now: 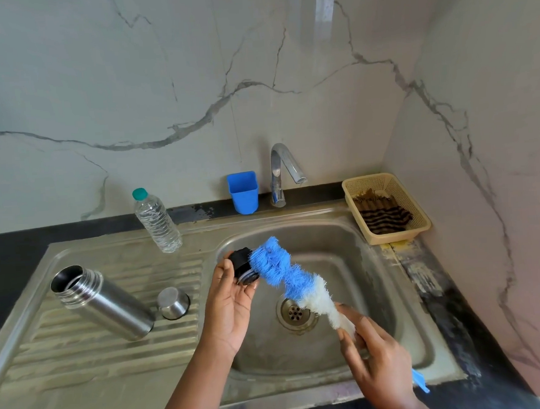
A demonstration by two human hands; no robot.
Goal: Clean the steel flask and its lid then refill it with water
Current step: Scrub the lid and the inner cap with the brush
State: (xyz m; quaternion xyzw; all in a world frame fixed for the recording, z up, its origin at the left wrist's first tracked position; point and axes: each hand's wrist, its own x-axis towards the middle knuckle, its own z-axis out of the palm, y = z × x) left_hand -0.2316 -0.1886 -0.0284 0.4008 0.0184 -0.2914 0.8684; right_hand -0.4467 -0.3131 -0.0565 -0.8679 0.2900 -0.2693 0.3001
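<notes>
Head view over a steel sink with a ribbed drainboard: a person scrubs the flask's black lid above the basin, at about 10 o'clock from the drain. The steel flask lies uncapped on the drainboard at 9 o'clock from the basin, mouth toward the wall, its steel cup upturned just beside it. A clear water bottle stands at 11 o'clock, a beige basket at 2 o'clock, a blue cup beside the dry tap at 12 o'clock.

A blue-and-white bottle brush slants across the basin, its blue tip pressed against the lid. The left hand cradles the lid in curled fingertips, palm up. The right hand grips the brush stem, forefinger extended along the white bristles.

To do this step well, the lid likely wants turning in the fingers so the bristles reach threads and seal all round, kept over the basin to catch drips. Rinsing, scrubbing the flask and refilling appear to remain.
</notes>
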